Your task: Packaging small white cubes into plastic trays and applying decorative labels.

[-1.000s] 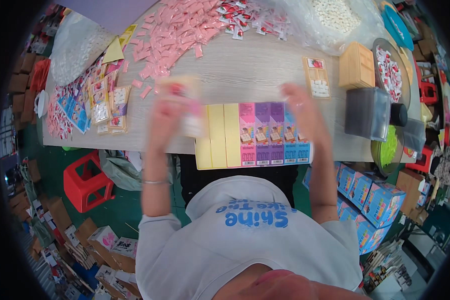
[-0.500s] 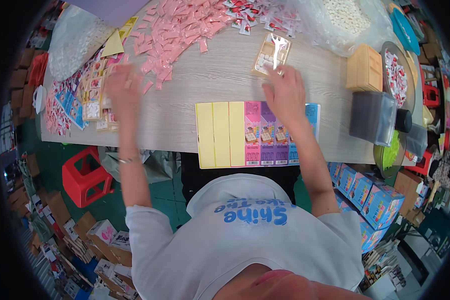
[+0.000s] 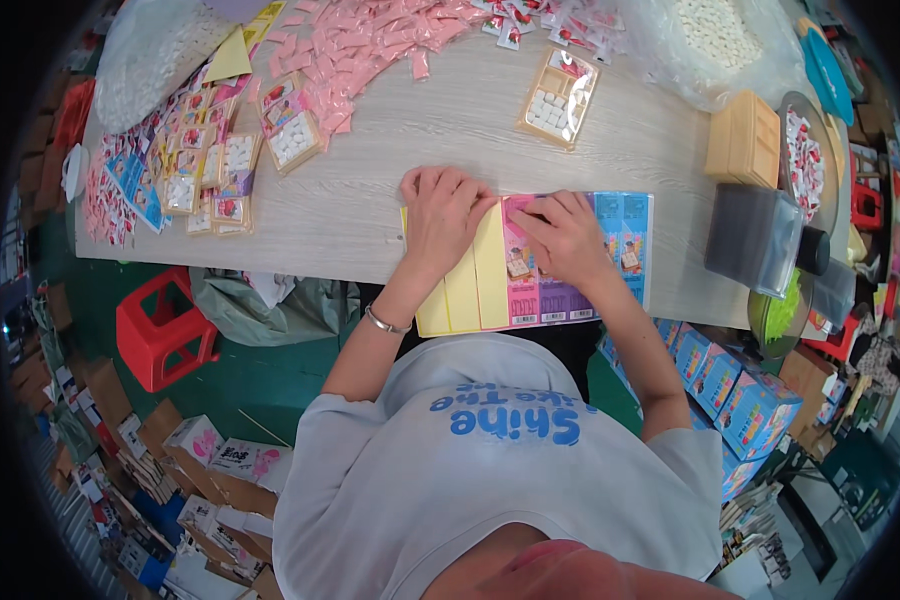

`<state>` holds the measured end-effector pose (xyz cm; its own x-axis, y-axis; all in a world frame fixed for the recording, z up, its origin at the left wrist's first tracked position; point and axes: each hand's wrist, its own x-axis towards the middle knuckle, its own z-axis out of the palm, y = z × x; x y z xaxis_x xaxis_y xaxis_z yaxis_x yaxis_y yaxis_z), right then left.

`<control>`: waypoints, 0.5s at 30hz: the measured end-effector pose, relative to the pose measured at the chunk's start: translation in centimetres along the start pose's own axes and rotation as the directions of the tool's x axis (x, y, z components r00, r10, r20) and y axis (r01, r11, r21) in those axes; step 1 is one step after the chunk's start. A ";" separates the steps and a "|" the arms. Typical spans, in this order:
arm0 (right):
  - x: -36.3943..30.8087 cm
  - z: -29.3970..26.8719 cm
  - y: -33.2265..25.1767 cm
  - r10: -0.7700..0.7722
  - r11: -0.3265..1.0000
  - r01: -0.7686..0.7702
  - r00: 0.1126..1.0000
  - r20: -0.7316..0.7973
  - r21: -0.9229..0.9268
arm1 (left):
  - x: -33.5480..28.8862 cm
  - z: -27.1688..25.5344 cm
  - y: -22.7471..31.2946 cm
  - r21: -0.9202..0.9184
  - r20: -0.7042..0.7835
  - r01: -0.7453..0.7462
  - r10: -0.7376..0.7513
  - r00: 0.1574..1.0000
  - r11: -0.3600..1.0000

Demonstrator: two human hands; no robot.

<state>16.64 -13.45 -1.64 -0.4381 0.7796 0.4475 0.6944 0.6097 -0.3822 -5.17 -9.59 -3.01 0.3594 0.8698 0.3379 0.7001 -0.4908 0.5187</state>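
A sheet of labels lies at the table's near edge, yellow backing strips on its left and pink, purple and blue labels on its right. My left hand is on the upper yellow part, fingers curled with the tips together at the sheet. Beside it, my right hand has thumb and fingers pinched at the top of a pink label. Ahead of my right hand sits a clear-lidded tray of white pieces and small packets. Another filled tray lies beyond my left hand.
Several filled trays are stacked at the left, by a bag of white pieces. Pink sachets cover the far middle. At the right stand cream empty trays, a dark clear container and another bag.
Both hands have come to the label sheet, my left from the stacked trays, my right from the single tray. A filled tray now lies by the pink sachets; the white fork no longer shows.
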 end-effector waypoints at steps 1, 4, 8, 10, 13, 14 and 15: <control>-0.1 0.1 -0.1 -0.002 1.000 0.002 1.000 0.004 0.005 | 0.1 0.0 -0.1 0.019 0.006 -0.019 0.019 1.000 1.000; 0.3 0.0 -0.6 0.091 0.996 -0.090 0.996 0.026 -0.028 | 0.3 0.0 -0.2 0.027 0.013 -0.052 0.052 0.999 0.998; 1.0 1.0 0.1 0.081 0.995 -0.079 0.996 0.032 -0.066 | 0.7 0.3 -0.3 0.003 0.031 -0.087 0.086 0.996 0.996; 0.9 1.3 0.7 0.068 0.997 -0.068 0.998 0.004 -0.039 | 1.0 0.3 -0.3 0.011 0.030 -0.103 0.103 0.994 0.995; 1.3 1.0 0.6 0.031 0.995 -0.030 0.999 0.006 -0.094 | 1.3 0.4 -0.4 0.018 0.036 -0.137 0.136 0.990 0.990; 1.4 0.7 0.4 0.035 0.996 -0.033 0.999 0.032 -0.081 | 1.3 0.3 -0.6 0.024 0.044 -0.148 0.147 0.988 0.989; 1.5 0.2 0.2 0.041 0.997 -0.037 0.998 0.057 -0.071 | 1.3 0.2 -0.6 0.017 0.044 -0.154 0.153 0.987 0.988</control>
<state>15.98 -12.17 -1.22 -0.4414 0.8106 0.3849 0.7486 0.5691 -0.3401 -5.00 -8.12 -3.06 0.4894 0.7858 0.3782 0.6468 -0.6180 0.4469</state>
